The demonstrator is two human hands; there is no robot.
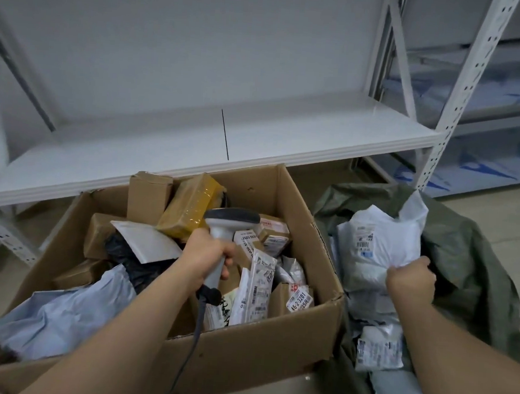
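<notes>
My left hand (pixel 207 259) grips the handle of a grey barcode scanner (pixel 231 222), held upright over an open cardboard box (pixel 243 357). The box holds several parcels: small brown cartons, a yellow-taped package (pixel 189 206), white and grey mailer bags with labels. My right hand (pixel 410 280) pinches the lower edge of a white poly mailer (pixel 380 243) with a printed label facing me, lifted above a green sack (pixel 474 261). More white mailers lie in the sack below it.
A white metal shelf (pixel 194 150) runs behind the box at low height. A second rack (pixel 460 87) stands at the right with blue-and-white bags on its levels. The scanner's cable (pixel 193 342) hangs down over the box's front wall.
</notes>
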